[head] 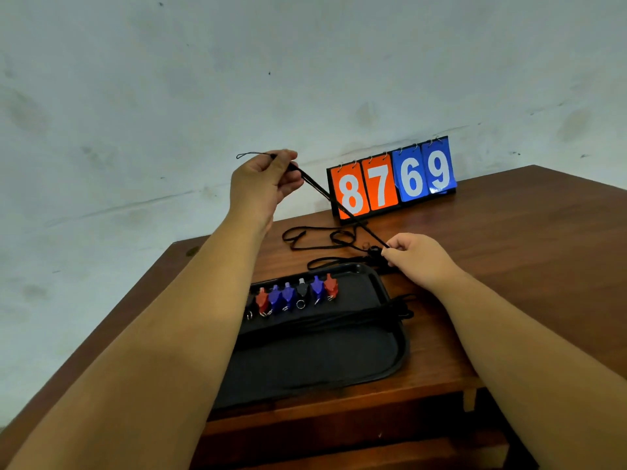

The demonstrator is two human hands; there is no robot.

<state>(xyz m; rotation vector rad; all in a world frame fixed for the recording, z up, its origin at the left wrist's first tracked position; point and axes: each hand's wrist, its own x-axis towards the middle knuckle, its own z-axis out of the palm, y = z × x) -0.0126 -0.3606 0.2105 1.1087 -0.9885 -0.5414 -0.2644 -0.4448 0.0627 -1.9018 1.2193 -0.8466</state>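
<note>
Black cord (pixel 339 205): thin, with a small loop at its upper end. Held taut above the worktop (pixel 509 249), its long axis slanting from the raised left hand (pixel 264 184) down to the right hand (pixel 420 259), which is nearer the tray (pixel 400 347) of whistles (pixel 288 295). Fingers of both hands pinch the cord.

cord (pixel 339 205) end — inside right grip (pixel 419 259), tray (pixel 322 364) part-hidden

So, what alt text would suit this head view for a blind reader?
Two hands stretch a black lanyard taut above a wooden table: left hand raised, right hand low. Below lies a black tray of whistles; a scoreboard reads 8769.
</note>
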